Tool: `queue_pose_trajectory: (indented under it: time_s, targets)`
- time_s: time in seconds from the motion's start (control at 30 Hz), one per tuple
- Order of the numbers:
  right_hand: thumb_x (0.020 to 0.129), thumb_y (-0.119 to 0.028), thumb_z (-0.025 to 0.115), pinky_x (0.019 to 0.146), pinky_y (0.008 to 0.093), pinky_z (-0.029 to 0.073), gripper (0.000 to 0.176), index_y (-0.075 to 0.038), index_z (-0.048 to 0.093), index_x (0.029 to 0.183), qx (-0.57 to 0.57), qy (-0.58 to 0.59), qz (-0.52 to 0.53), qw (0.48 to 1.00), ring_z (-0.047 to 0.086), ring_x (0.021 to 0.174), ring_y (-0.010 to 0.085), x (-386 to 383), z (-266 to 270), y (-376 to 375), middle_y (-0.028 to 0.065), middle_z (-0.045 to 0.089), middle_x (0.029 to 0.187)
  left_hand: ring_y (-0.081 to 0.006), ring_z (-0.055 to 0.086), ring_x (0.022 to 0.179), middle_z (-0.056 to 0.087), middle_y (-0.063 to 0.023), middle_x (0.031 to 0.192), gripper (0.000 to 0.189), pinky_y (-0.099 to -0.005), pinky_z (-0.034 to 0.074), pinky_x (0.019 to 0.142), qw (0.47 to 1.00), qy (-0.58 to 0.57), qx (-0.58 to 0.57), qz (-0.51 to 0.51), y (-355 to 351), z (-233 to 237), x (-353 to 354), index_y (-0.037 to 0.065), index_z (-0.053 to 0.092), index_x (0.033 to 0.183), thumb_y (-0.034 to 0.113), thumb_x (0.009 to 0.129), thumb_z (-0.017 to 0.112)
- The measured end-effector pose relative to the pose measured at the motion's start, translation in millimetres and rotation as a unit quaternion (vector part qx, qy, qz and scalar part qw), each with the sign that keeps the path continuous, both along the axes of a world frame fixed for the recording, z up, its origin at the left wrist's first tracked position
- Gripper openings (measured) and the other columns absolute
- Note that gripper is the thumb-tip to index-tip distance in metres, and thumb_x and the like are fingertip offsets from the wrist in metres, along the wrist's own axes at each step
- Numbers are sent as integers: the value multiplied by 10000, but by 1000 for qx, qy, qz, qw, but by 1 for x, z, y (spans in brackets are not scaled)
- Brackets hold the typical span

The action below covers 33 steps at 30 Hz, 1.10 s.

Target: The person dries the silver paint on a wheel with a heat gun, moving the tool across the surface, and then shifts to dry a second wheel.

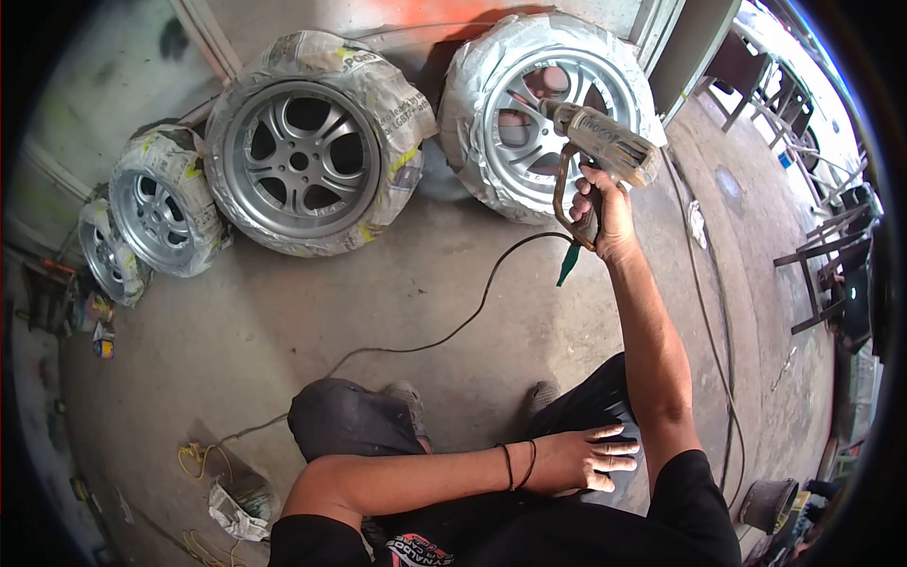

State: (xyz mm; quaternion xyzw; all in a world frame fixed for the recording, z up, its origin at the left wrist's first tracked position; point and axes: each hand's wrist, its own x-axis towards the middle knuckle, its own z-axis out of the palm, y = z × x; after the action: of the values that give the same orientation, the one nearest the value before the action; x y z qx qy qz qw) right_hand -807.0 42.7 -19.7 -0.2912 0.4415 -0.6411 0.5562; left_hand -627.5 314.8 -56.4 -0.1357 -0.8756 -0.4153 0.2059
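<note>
My right hand (609, 215) is wrapped round the handle of a corded work lamp (605, 142) with a worn, box-shaped head. It holds the lamp up in front of the rightmost wheel (529, 175), whose silver rim is brightly lit. Paper covers that wheel's tyre, and the lamp's head hides part of the rim. A green strip (568, 265) hangs by the lamp's handle, where a black cord (472, 317) runs down to the floor. My left hand (576, 463) lies across my thigh with its fingers spread and nothing in it.
Several more silver wheels, including a large one (364, 213) with newspaper round its tyre, lean along the wall to the left. Another cable (704, 293) crosses the floor at right. Dark chairs (822, 265) stand far right, a bucket (768, 506) lower right, a paper-lined container (241, 510) lower left.
</note>
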Motion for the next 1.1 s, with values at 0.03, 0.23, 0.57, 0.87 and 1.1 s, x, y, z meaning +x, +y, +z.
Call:
queue_pose_trajectory:
  time_s: [0.03,0.23,0.57,0.87,1.1]
  targets:
    - [1029,-209,739,523,300,465,255,-73,630,1214,3,8,-5,1000,556,583,120,-1,-2,-1,-2,600,836,-349,343,1689,529,-127,1704,410,-624,236,1399,1000,0,0,0,0,-1,0,122,773,1254,40,852,758]
    - [1000,-172,758,492,336,507,232,-16,631,1115,-3,25,-27,999,581,587,144,1,-2,-2,48,613,877,-340,364,1680,549,-122,1687,387,-614,254,1395,1000,7,-13,13,2,-3,-1,129,778,1242,37,868,743]
    - [990,-199,735,510,320,517,208,-53,643,1105,-9,12,-91,996,578,588,138,-12,-13,-10,47,616,872,-341,372,1676,548,-125,1688,400,-619,250,1397,1000,11,-6,10,2,-5,-1,124,775,1248,20,865,729]
    - [989,-208,741,498,327,526,191,-59,644,1059,28,-21,-119,992,580,588,148,-21,-19,-12,49,608,839,-344,361,1681,532,-125,1702,404,-626,252,1395,1000,8,-9,6,2,-5,-1,120,771,1257,25,866,732]
    - [969,-149,732,454,343,526,199,0,628,1051,41,13,-121,992,577,539,155,-18,-18,-11,75,621,843,-345,378,1673,549,-130,1687,386,-624,260,1392,1000,13,-5,9,2,-1,-1,118,772,1247,26,874,726]
